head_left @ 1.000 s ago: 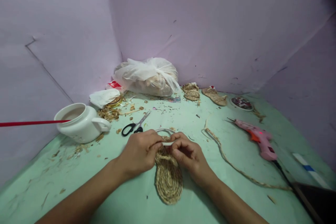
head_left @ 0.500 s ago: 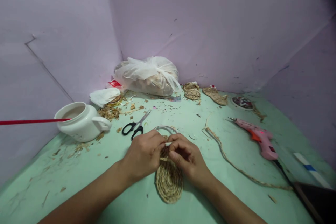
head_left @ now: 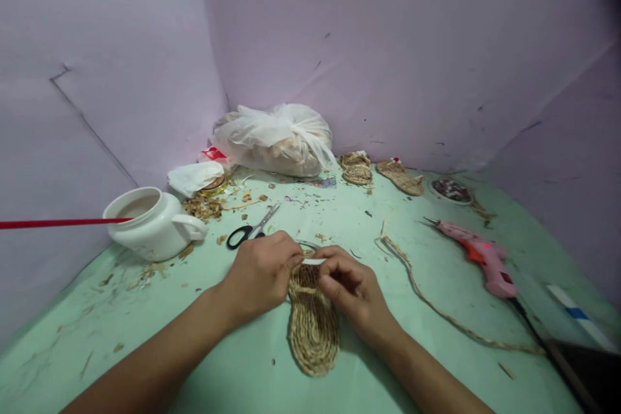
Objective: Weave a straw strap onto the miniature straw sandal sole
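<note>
A small braided straw slipper [head_left: 314, 336] lies sole up or flat on the table before me, its rounded end toward me. Over its far part, my left hand [head_left: 264, 272] and my right hand [head_left: 352, 284] pinch a narrow white strip [head_left: 313, 261], stretched level between their fingertips. What looks like a pale loop of ribbon [head_left: 309, 244] shows just behind the fingers. Black-handled scissors [head_left: 253, 230] lie with blades apart beyond my left hand, which covers part of one handle.
A pink glue gun [head_left: 478, 252] with a red light lies at right. Nearby are a braided straw cord [head_left: 422, 297] and a dish of small pieces [head_left: 451, 191]. A white pot [head_left: 150, 233] stands left. At the back sit a plastic bag [head_left: 281, 139] and two straw slippers [head_left: 400, 178].
My hands have moved slightly apart, so more of the white strip shows between them. The left hand now hides more of the scissors.
</note>
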Action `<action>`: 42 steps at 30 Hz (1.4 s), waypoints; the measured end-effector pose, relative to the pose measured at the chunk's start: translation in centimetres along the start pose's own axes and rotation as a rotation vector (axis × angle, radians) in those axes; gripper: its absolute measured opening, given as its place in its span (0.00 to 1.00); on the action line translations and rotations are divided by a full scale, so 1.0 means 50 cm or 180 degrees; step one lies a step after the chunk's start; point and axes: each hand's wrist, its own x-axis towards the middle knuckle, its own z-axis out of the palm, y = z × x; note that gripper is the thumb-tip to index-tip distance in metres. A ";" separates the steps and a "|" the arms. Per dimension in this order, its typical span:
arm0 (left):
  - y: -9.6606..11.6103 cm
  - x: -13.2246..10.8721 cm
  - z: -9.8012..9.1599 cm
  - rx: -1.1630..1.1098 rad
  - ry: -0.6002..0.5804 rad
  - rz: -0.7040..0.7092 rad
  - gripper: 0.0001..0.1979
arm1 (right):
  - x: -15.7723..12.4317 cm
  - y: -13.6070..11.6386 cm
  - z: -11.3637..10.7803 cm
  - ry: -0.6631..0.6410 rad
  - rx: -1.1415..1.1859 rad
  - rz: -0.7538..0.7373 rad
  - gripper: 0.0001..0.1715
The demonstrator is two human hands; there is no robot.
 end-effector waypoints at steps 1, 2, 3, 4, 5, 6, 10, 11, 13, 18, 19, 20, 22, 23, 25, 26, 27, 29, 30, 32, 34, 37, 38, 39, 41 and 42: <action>0.008 -0.003 0.002 0.0146 0.0008 0.0014 0.11 | -0.001 -0.002 0.002 -0.0055 -0.0114 -0.0037 0.09; 0.013 -0.005 0.003 0.0209 -0.0020 0.0004 0.11 | -0.001 -0.003 0.003 -0.0078 -0.0111 -0.0040 0.09; 0.015 -0.006 0.003 0.0177 -0.0091 -0.0029 0.12 | -0.001 -0.003 0.003 -0.0055 0.0000 -0.0007 0.09; 0.013 -0.005 0.002 0.0070 -0.0181 -0.0082 0.12 | -0.001 -0.001 0.003 0.0004 0.0189 0.0050 0.10; 0.009 -0.002 -0.001 -0.0083 -0.0271 -0.0140 0.12 | 0.000 0.002 0.001 0.0085 0.0422 0.0121 0.11; 0.002 0.001 -0.004 -0.0251 -0.0341 -0.0188 0.12 | 0.001 0.006 -0.001 0.0165 0.0661 0.0194 0.11; -0.025 0.015 -0.016 -0.0789 -0.0394 -0.0230 0.11 | 0.005 0.021 -0.011 0.0302 0.1352 0.0382 0.11; -0.027 0.017 -0.017 -0.0858 -0.0389 -0.0241 0.11 | 0.005 0.023 -0.012 0.0317 0.1408 0.0394 0.11; -0.025 0.016 -0.015 -0.0883 -0.0356 -0.0294 0.10 | 0.005 0.022 -0.013 0.0330 0.1263 0.0342 0.11; 0.014 0.000 -0.003 -0.0434 -0.0036 -0.0303 0.10 | -0.001 0.001 0.001 0.0040 0.0023 0.0003 0.09; 0.022 -0.002 -0.002 -0.0375 -0.0008 -0.0307 0.10 | -0.002 -0.002 0.003 -0.0031 -0.0095 -0.0043 0.09; 0.027 -0.002 -0.001 -0.0371 -0.0011 -0.0330 0.11 | -0.002 -0.004 0.005 -0.0073 -0.0135 -0.0061 0.08; 0.026 0.002 0.000 -0.0530 -0.0109 -0.0451 0.11 | -0.002 -0.001 0.004 -0.0079 -0.0006 0.0005 0.09; 0.020 0.005 0.000 -0.0686 -0.0175 -0.0525 0.11 | -0.001 0.003 0.002 -0.0039 0.0141 0.0063 0.10; -0.002 0.015 -0.001 -0.1043 -0.0286 -0.0669 0.10 | 0.000 0.012 -0.004 0.0053 0.0491 0.0164 0.11; -0.015 0.019 -0.002 -0.1219 -0.0289 -0.0725 0.10 | 0.001 0.017 -0.007 0.0089 0.0643 0.0192 0.12; -0.026 0.023 -0.003 -0.1329 -0.0279 -0.0784 0.10 | 0.002 0.021 -0.009 0.0114 0.0754 0.0216 0.12; -0.041 0.026 -0.006 -0.1368 -0.0207 -0.0853 0.10 | 0.002 0.024 -0.012 0.0135 0.0834 0.0264 0.12; -0.042 0.026 -0.008 -0.1322 -0.0161 -0.0829 0.10 | 0.002 0.024 -0.012 0.0156 0.0809 0.0270 0.12; -0.035 0.023 -0.011 -0.1173 -0.0067 -0.0703 0.10 | 0.001 0.018 -0.009 0.0183 0.0619 0.0227 0.12; -0.019 0.017 -0.012 -0.0986 -0.0007 -0.0584 0.11 | 0.001 0.008 -0.003 0.0142 0.0253 0.0121 0.12; 0.006 0.011 -0.007 -0.0716 0.0004 -0.0580 0.12 | 0.001 -0.006 0.008 -0.0031 -0.0323 -0.0111 0.10; 0.012 0.010 -0.005 -0.0677 -0.0019 -0.0583 0.12 | 0.001 -0.008 0.011 -0.0041 -0.0427 -0.0170 0.09; 0.016 0.010 -0.003 -0.0676 -0.0051 -0.0589 0.13 | 0.001 -0.009 0.013 -0.0031 -0.0495 -0.0207 0.09; 0.022 0.011 0.000 -0.0789 -0.0129 -0.0626 0.13 | 0.002 -0.009 0.015 0.0026 -0.0538 -0.0201 0.09; 0.024 0.013 0.000 -0.0878 -0.0172 -0.0674 0.13 | 0.002 -0.008 0.014 0.0033 -0.0537 -0.0193 0.10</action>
